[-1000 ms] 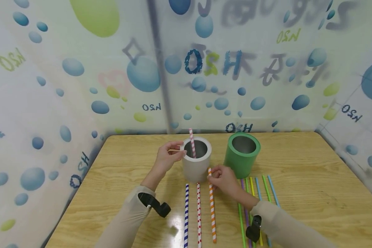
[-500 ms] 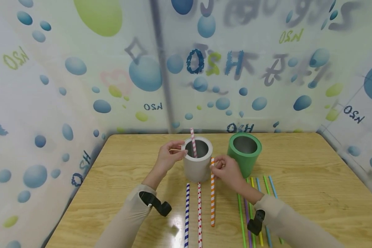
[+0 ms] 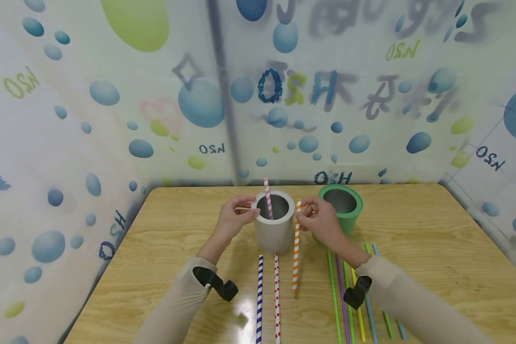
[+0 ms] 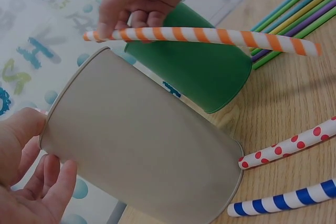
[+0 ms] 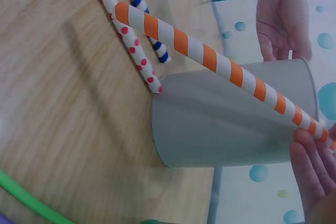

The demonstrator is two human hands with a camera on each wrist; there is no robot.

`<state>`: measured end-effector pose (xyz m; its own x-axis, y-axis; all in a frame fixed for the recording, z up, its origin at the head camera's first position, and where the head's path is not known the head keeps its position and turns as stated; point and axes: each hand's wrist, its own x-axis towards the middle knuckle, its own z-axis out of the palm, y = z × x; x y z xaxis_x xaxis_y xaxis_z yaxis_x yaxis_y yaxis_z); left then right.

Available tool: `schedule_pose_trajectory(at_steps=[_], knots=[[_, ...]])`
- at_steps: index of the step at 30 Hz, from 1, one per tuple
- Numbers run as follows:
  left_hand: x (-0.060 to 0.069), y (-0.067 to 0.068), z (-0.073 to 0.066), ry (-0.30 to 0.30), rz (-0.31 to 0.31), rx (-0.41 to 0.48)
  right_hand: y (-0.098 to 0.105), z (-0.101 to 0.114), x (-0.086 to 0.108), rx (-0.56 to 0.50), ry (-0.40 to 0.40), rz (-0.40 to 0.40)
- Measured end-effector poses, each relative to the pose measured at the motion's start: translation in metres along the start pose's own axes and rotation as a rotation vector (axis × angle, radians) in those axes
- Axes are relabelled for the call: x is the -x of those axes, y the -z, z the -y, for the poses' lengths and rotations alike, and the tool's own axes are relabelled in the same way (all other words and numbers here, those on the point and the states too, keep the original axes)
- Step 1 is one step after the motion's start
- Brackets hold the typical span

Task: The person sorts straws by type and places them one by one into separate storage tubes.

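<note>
My right hand (image 3: pixel 323 222) pinches an orange-and-white striped straw (image 3: pixel 296 253) near its top end. The straw hangs nearly upright in the head view, just right of a pale grey cup (image 3: pixel 273 237), its lower end off the table. My left hand (image 3: pixel 232 220) has its fingertips against the cup's left rim; the fingers look lightly bent, not wrapped round it. Inside the cup leans a pink-and-white striped straw (image 3: pixel 267 198). A blue-striped straw (image 3: pixel 259 301) and a red-dotted straw (image 3: pixel 277 301) lie in front of the cup, seen also in the left wrist view.
Partly behind my right hand stands a green cup (image 3: pixel 348 222). Several thin coloured straws (image 3: pixel 344 298) lie side by side on the wooden table (image 3: pixel 167 229), some beneath my right forearm. A patterned wall (image 3: pixel 185 157) rises at the table's back edge.
My right hand has lifted the orange-striped straw up and away from me, from the table to beside the grey cup's rim. The left hand has stayed at the rim.
</note>
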<state>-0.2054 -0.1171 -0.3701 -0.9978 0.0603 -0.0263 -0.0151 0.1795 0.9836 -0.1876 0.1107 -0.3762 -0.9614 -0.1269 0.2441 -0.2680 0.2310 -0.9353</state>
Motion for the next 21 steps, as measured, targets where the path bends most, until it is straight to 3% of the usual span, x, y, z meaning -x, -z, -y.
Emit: schedule_pose_trajectory(at_steps=[10,21], knots=[[-0.004,0.000,0.007,-0.014,-0.017,-0.003,0.005,0.051,-0.012,0.024,0.088,0.004],[-0.004,0.001,0.007,-0.025,-0.012,0.007,0.010,0.077,-0.040,0.000,0.165,0.005]])
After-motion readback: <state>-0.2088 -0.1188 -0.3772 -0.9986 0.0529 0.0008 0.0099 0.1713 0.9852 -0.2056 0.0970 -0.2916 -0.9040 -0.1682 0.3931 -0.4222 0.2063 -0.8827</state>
